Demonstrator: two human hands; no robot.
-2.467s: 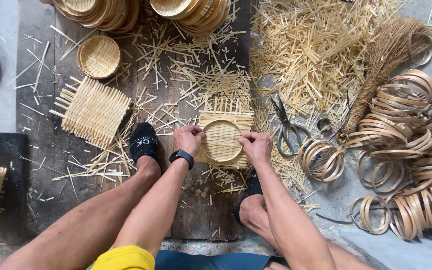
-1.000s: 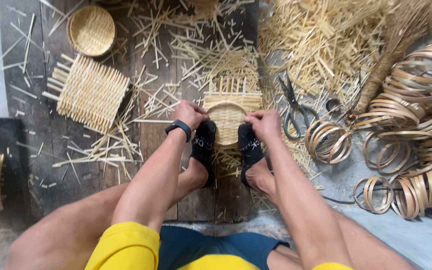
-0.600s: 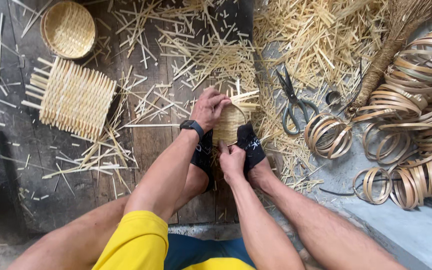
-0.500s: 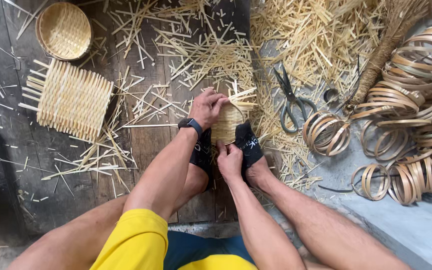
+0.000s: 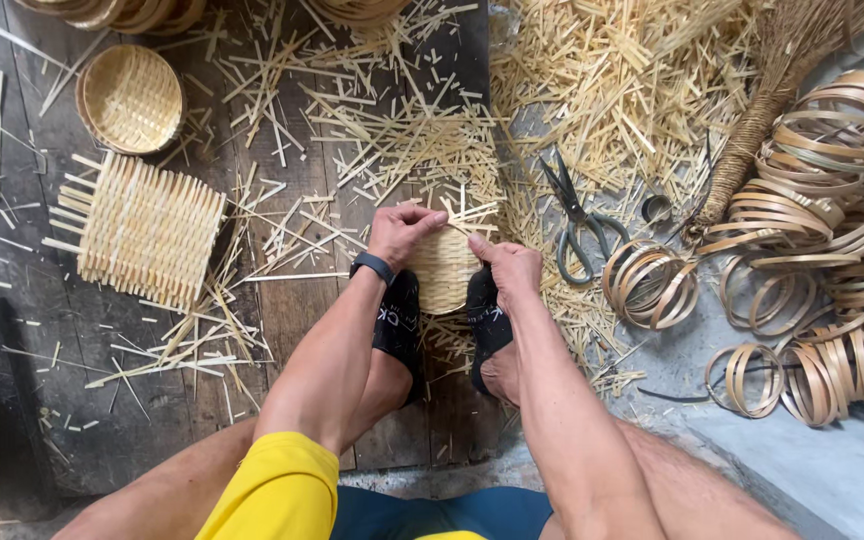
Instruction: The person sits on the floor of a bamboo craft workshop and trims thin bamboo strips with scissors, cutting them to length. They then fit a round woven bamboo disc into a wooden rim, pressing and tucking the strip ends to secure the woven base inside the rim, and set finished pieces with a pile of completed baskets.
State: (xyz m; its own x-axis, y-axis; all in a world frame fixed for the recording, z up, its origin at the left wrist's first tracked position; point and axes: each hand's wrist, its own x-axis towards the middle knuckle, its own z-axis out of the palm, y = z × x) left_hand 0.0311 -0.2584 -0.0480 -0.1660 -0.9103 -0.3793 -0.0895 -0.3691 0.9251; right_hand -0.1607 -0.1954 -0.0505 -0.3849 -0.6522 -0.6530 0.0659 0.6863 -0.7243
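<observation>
Basket weaving on wooden floor: item held between feet

Small pale woven bamboo basket (image 5: 444, 268) stands on edge, wedged between two black-socked feet (image 5: 398, 318). Left hand (image 5: 399, 230) fingers curl closed over its top rim; right hand (image 5: 508, 268) fingers pinch its right edge. Grey scissors (image 5: 576, 218), coiled bamboo hoops (image 5: 650, 284), flat square woven mat (image 5: 148, 230) and round finished basket (image 5: 130, 98) lie apart. Risk, judged: loose projecting strips may snap or splinter if bent sharply; piece may slip from the feet.
</observation>
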